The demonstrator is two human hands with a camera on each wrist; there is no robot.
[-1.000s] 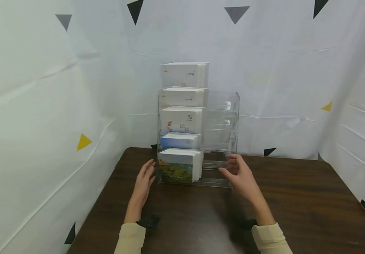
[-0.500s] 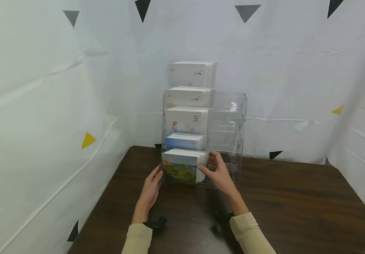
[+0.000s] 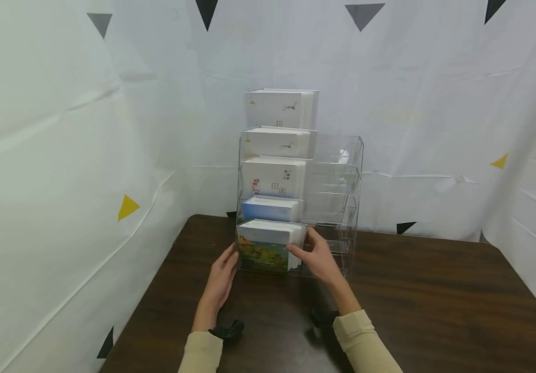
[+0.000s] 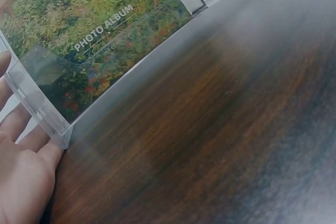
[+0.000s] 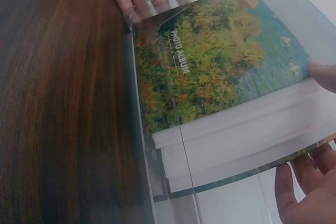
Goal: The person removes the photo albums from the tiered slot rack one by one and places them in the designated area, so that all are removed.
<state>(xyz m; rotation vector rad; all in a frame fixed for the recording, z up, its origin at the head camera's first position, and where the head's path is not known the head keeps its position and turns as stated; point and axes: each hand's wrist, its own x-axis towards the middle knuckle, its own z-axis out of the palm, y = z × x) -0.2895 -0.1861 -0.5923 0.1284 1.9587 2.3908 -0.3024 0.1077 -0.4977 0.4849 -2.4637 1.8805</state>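
A photo album (image 3: pixel 264 254) with a landscape cover stands in the lowest tier of a clear acrylic rack (image 3: pixel 333 178). At its open page edge, my right hand (image 3: pixel 320 260) grips it, thumb on the front cover and fingers behind the back cover, as the right wrist view shows. My left hand (image 3: pixel 220 278) rests against the rack's left side with its fingers extended; in the left wrist view that hand (image 4: pixel 23 182) touches the clear side wall near the tabletop.
Behind and above stand a blue-covered album (image 3: pixel 270 208) and several white ones, the top one (image 3: pixel 274 109) highest, all in the rack's left half. The dark wooden table (image 3: pixel 426 295) extends to the right. A white curtain (image 3: pixel 412 103) hangs behind.
My right hand has moved left from the rack's right side to the photo album and now grips its edge. My left hand has come up against the rack's left side.
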